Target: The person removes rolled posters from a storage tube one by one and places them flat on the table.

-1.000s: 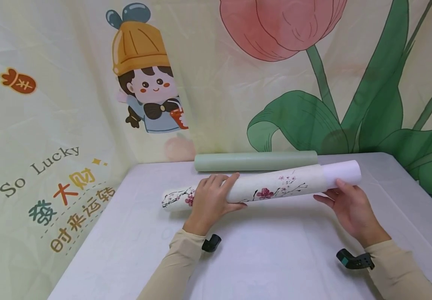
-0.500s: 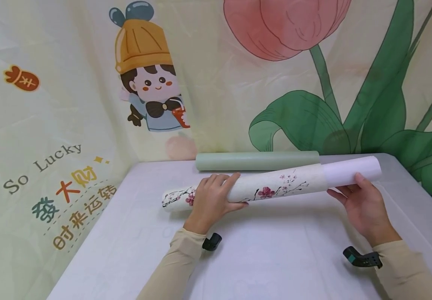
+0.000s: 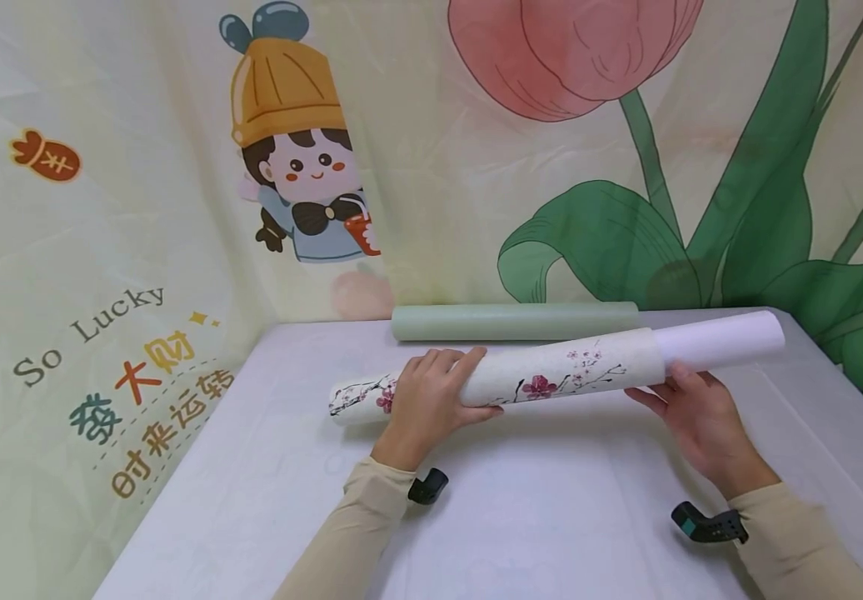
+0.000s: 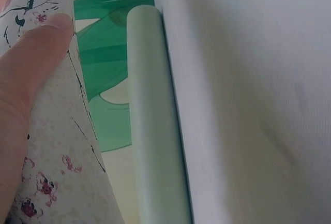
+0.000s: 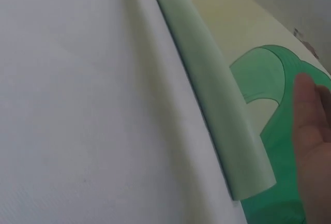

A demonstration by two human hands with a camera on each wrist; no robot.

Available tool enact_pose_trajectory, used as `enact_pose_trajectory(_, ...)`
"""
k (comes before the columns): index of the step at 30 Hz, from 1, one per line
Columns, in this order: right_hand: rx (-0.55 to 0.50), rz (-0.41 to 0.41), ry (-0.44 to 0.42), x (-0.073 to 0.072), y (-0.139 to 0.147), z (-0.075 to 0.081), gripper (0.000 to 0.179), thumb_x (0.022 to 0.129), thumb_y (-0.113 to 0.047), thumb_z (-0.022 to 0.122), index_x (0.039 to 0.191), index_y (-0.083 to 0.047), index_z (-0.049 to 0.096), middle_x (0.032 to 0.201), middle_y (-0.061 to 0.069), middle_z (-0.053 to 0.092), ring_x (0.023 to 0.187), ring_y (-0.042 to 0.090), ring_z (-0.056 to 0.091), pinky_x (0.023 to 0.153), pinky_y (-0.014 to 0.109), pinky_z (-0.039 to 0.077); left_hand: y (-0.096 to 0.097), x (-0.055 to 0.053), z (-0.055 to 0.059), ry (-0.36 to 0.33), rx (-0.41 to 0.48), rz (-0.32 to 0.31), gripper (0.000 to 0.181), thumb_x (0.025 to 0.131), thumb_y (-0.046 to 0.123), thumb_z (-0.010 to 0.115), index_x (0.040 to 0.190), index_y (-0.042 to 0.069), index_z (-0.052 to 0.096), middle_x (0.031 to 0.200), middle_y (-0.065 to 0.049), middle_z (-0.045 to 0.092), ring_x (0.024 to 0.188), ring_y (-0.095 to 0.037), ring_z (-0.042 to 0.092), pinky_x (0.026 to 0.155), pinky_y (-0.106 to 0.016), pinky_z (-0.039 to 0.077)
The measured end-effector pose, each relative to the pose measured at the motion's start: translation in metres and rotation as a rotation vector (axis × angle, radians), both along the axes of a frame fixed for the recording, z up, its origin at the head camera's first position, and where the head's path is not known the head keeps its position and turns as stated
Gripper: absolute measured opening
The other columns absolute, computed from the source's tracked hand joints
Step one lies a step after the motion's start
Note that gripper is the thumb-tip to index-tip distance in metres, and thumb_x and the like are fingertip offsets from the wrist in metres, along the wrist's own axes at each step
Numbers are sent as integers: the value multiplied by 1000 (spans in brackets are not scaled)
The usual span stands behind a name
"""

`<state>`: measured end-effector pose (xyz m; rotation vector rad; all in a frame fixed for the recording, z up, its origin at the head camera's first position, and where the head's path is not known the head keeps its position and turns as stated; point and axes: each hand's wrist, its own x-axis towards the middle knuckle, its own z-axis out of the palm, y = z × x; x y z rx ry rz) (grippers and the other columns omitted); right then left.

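A long pale roll printed with pink plum blossom and dark branches lies slanted in the middle of the head view, its right end higher. My left hand grips it near its left part, fingers over the top and thumb along the near side. Out of its right end sticks a plain white roll. My right hand is at the joint of the two, its fingertips at the lower edge and partly behind the roll. The left wrist view has the left hand on the blossom print; the right wrist view misses both rolls.
A pale green roll lies along the back of the white-covered table. Behind it hangs a printed cloth with a tulip and a cartoon figure. Black straps sit at both wrists.
The white roll sticks out farther to the right from the blossom roll. My right hand moved right with it, then back left to the joint. The left hand has barely shifted.
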<state>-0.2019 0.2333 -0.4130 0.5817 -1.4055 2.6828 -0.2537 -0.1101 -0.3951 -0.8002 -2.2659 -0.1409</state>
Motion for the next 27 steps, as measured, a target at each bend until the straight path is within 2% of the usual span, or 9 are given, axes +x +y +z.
enact_pose_trajectory(5,-33,-16,30,2,-4,2,38,98,-7,37,136,-9,31,132,10,44,114,27,53,91,43,44,4,2,0,-13,5,-10,83,59,71,69,126,24,55,102,1,64,91,-20,59,74,-40,48)
enact_pose_trajectory(17,-125,-68,15,0,10,7,35,98,-11,40,132,-10,33,124,8,47,108,27,56,90,41,46,-1,-1,-3,-46,7,16,84,60,72,67,127,24,54,104,1,63,94,-19,59,76,-39,47)
enact_pose_trajectory(27,-153,-126,-45,-1,20,8,43,97,-17,42,138,-18,28,131,7,41,115,26,51,92,43,44,-2,-3,-3,-39,5,17,83,59,72,68,126,24,55,103,2,63,92,-19,59,74,-39,47)
